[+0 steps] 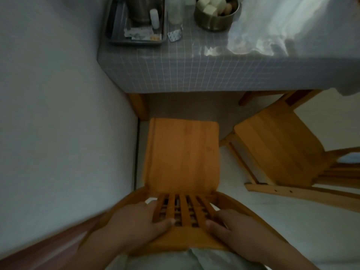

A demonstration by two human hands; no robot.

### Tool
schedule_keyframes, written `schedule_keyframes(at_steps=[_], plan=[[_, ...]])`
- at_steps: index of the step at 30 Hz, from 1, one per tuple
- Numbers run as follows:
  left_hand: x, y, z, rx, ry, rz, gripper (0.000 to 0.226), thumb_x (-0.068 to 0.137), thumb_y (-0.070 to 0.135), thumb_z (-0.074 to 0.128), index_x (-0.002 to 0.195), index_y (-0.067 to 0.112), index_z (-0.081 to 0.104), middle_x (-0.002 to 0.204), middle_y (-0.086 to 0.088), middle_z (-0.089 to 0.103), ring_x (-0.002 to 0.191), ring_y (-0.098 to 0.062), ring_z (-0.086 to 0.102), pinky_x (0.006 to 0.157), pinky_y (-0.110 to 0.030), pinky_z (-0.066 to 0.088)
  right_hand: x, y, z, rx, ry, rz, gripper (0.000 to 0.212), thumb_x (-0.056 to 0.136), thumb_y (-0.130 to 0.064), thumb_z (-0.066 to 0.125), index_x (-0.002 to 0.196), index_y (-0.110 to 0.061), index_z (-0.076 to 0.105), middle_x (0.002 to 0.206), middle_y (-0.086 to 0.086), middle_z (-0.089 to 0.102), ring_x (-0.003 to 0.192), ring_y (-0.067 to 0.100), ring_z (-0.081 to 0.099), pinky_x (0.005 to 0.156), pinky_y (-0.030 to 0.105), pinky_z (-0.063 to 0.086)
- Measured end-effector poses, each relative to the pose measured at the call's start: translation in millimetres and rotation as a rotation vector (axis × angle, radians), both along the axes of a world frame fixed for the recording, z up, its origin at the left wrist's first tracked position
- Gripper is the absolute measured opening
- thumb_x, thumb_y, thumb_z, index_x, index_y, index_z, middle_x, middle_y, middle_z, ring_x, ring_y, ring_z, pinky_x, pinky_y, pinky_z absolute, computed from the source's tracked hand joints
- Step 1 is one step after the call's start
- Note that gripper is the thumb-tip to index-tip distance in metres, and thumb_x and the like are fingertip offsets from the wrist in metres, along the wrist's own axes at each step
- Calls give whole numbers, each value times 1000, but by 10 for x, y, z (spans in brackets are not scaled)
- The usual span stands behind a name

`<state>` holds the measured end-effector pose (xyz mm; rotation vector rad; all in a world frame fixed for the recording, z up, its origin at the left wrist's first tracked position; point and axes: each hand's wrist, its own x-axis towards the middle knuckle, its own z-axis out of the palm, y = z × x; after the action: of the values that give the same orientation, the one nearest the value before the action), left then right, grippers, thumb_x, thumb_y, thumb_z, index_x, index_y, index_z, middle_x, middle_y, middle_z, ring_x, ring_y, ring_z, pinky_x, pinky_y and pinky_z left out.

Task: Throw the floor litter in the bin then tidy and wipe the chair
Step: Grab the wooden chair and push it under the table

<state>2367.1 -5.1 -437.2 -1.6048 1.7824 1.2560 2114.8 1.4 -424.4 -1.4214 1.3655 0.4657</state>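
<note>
Both hands, left hand (134, 221) and right hand (239, 227), have fingers closed over the backrest of the chair (181, 154) at lower centre, likely tidying it toward the surface (194, 63); wiping needs a cloth.

A plain white wall (58, 114) fills the left side, dim and bluish. Against it stands a table (175, 71) under a grey grid-patterned cloth, its wooden leg (139, 106) showing beneath. On the table sit a metal tray (115, 38) of small items, a metal bowl (214, 22) holding pale blocks, and a blister pack (175, 35). Clear plastic (282, 32) on the right end catches bright light (its source is out of view). A second wooden chair (278, 151) stands on the pale floor (243, 197) to the right.
</note>
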Motion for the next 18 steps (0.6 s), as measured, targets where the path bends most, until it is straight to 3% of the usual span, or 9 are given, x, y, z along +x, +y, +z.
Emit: schedule_keyframes(at_steps=[3, 7, 9, 12, 14, 18], plan=[[-40, -36, 74, 4, -58, -38, 67, 81, 78, 30, 136, 41, 39, 131, 4, 59, 112, -16, 57, 85, -29, 42, -7, -21, 12, -12, 64, 41, 57, 87, -72, 28, 124, -35, 49, 98, -7, 60, 89, 10, 55, 69, 22, 39], [-74, -59, 160, 27, -83, -66, 61, 87, 72, 24, 138, 41, 39, 138, 4, 54, 116, -17, 54, 89, -31, 41, -6, -37, 97, -12, 65, 50, 56, 82, -78, 26, 113, -36, 49, 102, -6, 64, 89, 8, 57, 71, 23, 41], [-68, -83, 157, 36, -82, -51, 61, 86, 73, 22, 131, 41, 48, 127, 4, 61, 109, -16, 57, 88, -32, 44, -19, -58, 137, -23, 55, 43, 60, 82, -77, 28, 117, -35, 53, 99, -8, 63, 87, 6, 56, 69, 21, 40], [-46, -128, 89, 31, -78, -4, 60, 86, 73, 24, 120, 39, 60, 114, 7, 66, 101, -12, 60, 88, -33, 47, -41, -132, 135, -82, 62, 13, 63, 80, -78, 33, 99, -27, 65, 89, -5, 67, 79, 7, 60, 71, 25, 47], [-29, -176, 54, -19, -78, 35, 62, 84, 75, 26, 104, 34, 67, 96, 6, 68, 87, -9, 61, 80, -31, 49, -40, -205, 140, -124, 78, 29, 69, 76, -82, 34, 94, -25, 68, 84, -4, 66, 75, 8, 62, 73, 30, 51], [-52, -260, 87, -64, -103, 75, 59, 83, 75, 30, 74, 26, 61, 68, 6, 57, 65, -8, 57, 62, -27, 41, -80, -291, 189, -147, 65, 59, 78, 70, -87, 32, 86, -21, 69, 76, -2, 66, 69, 10, 63, 68, 32, 50]])
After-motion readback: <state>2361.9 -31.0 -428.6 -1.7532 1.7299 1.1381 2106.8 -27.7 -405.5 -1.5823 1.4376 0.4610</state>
